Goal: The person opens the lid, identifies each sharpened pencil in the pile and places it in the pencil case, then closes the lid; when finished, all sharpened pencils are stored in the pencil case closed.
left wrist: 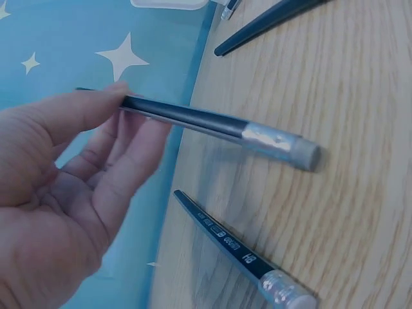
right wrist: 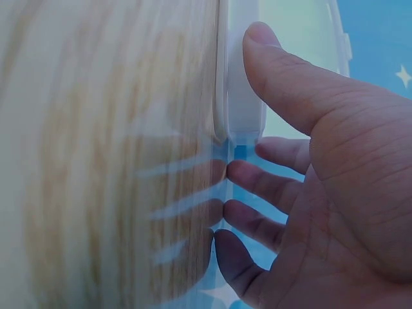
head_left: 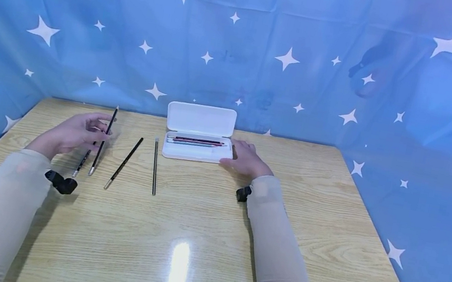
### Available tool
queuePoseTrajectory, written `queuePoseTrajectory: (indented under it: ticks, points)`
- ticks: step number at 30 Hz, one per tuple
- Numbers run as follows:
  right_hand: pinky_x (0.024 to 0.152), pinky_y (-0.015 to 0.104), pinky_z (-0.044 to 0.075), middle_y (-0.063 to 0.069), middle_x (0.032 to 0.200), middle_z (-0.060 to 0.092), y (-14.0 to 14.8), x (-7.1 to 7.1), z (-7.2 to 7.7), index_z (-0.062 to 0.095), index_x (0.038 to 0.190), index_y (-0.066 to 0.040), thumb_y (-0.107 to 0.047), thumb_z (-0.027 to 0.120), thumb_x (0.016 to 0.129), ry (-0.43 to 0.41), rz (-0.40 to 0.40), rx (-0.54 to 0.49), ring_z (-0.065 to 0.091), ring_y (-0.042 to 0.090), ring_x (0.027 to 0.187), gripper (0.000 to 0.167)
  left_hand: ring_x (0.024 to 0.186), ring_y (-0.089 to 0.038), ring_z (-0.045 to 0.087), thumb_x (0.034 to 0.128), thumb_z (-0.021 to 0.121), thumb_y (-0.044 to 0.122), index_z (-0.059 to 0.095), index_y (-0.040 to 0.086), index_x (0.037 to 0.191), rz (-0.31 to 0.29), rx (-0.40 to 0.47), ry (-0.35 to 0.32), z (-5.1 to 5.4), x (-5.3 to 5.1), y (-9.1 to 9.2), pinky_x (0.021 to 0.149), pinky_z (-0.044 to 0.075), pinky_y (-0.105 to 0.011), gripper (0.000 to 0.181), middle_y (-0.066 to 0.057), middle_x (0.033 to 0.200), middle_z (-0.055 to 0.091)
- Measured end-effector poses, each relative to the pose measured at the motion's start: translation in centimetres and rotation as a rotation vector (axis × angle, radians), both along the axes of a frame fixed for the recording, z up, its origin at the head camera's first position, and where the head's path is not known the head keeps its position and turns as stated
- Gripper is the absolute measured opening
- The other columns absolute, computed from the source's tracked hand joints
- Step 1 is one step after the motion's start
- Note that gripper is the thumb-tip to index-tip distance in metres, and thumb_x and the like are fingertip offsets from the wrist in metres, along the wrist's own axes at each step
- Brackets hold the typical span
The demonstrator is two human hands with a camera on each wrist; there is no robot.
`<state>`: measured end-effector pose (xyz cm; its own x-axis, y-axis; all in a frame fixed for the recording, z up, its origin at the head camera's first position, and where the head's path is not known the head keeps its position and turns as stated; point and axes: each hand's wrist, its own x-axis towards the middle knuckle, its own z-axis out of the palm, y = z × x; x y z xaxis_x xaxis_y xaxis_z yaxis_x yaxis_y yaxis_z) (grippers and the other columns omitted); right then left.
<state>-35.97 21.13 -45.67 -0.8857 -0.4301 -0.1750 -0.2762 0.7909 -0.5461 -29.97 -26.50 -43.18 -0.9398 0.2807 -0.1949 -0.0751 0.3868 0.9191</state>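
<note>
My left hand pinches a dark pencil between thumb and fingers, raised above the table at the left. Its silver ferrule and grey eraser end point toward me. Below that hand lies another dark pencil marked HB, partly hidden in the head view. An open white pencil case stands at the back middle, lid raised, with several pencils inside. At the case's right end rests my right hand, its thumb against the case wall and its other fingers loosely bent near the table surface.
Two more dark pencils lie apart on the wooden table: a slanted pencil and a nearly straight pencil left of the case. A blue star-patterned cloth hangs behind and along both sides.
</note>
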Motion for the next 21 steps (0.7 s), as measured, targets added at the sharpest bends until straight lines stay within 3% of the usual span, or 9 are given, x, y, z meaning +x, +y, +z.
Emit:
queuePoseTrajectory:
  ticks: [10,21]
  points:
    - [0.119,0.056,0.023,0.013,0.164,0.025,-0.1,0.3,0.1,0.022,0.163,-0.013,-0.040,0.064,0.100,0.005,0.009,-0.004,0.015,0.037,0.150,0.080,0.105,-0.014,0.061,0.1019,0.062,0.010,0.014,0.006,0.163,0.099,0.023,0.110,-0.1,0.6,0.1,0.089,0.058,-0.037,0.077,-0.016,0.130,0.044]
    - [0.120,0.056,0.021,0.013,0.166,0.023,0.0,0.2,0.1,0.021,0.163,-0.013,-0.042,0.064,0.100,-0.002,0.001,0.002,0.011,0.038,0.152,0.081,0.101,-0.007,0.057,0.1016,0.063,0.011,0.018,0.005,0.160,0.119,0.022,0.201,-0.4,1.3,0.0,0.085,0.060,-0.040,0.074,-0.007,0.121,0.049]
